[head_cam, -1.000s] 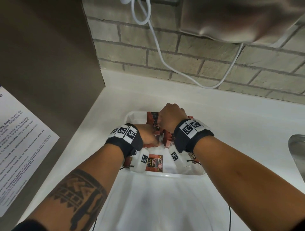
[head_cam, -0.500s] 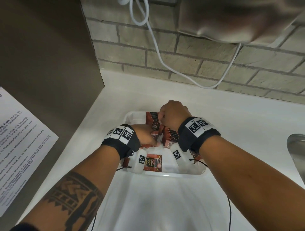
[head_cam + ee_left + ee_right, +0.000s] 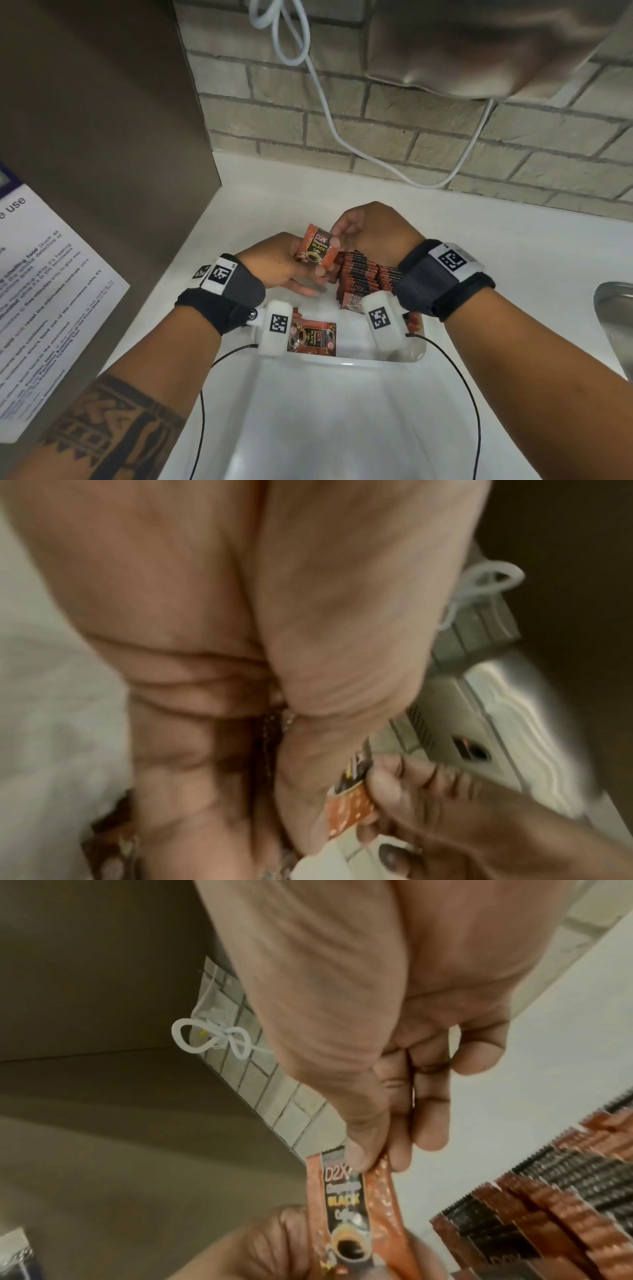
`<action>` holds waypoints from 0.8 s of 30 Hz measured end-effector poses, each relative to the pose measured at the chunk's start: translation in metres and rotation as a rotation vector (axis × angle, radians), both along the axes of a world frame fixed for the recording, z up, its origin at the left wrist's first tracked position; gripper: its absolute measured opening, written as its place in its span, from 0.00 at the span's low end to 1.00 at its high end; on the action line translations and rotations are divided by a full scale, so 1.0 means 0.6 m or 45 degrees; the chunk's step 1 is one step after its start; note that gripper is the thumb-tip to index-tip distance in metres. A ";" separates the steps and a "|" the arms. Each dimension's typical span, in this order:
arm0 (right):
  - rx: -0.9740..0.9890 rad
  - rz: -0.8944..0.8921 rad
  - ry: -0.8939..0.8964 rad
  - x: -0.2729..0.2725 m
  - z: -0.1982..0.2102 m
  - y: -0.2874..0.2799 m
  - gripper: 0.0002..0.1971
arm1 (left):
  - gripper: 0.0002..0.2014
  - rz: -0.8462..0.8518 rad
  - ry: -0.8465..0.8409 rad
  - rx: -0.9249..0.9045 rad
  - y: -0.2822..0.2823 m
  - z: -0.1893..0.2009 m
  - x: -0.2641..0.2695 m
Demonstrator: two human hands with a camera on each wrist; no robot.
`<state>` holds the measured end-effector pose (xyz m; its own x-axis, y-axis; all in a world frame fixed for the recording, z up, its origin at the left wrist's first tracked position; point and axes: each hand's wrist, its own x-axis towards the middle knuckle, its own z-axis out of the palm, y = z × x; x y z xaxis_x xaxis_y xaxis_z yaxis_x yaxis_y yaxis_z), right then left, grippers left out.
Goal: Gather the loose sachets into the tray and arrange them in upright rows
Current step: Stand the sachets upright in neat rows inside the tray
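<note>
An orange and black coffee sachet (image 3: 317,251) is held up above the white tray (image 3: 399,356). My left hand (image 3: 301,270) holds its lower end from the left. My right hand (image 3: 339,236) pinches its top right corner between thumb and forefinger, as the right wrist view shows on the sachet (image 3: 346,1202). A row of upright sachets (image 3: 363,277) fills the tray's right side, under my right wrist. One sachet (image 3: 313,337) lies flat face up at the tray's near left. In the left wrist view only an edge of the held sachet (image 3: 349,802) shows past my palm.
The tray sits on a white counter (image 3: 479,246) against a brick wall (image 3: 376,120). A brown panel (image 3: 102,137) with a printed notice (image 3: 44,281) stands on the left. A white cable (image 3: 329,123) hangs down the wall. A metal sink edge (image 3: 616,315) lies at the right.
Both hands have risen out of the tray, lifting one sachet clear of the rows. Before, they were pressed down among the sachets.
</note>
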<state>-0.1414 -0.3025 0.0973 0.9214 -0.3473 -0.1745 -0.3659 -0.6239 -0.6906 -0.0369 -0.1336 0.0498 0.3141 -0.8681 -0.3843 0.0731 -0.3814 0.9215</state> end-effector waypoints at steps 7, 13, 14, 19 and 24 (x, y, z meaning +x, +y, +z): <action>-0.088 0.035 -0.072 0.006 0.012 0.006 0.02 | 0.14 0.148 -0.340 -0.040 -0.002 0.004 -0.007; -0.335 0.061 -0.028 0.015 -0.011 0.015 0.07 | 0.26 -0.126 -0.905 0.680 0.001 0.001 0.002; -0.364 0.067 0.017 0.018 -0.018 0.013 0.07 | 0.28 -0.151 -0.995 0.754 0.000 0.000 -0.002; -0.486 0.057 0.198 0.033 -0.045 0.018 0.10 | 0.19 -0.398 -0.980 0.698 -0.022 -0.025 -0.020; -0.576 0.063 0.336 0.047 -0.064 0.027 0.09 | 0.19 -0.550 -0.961 0.659 -0.046 -0.039 -0.028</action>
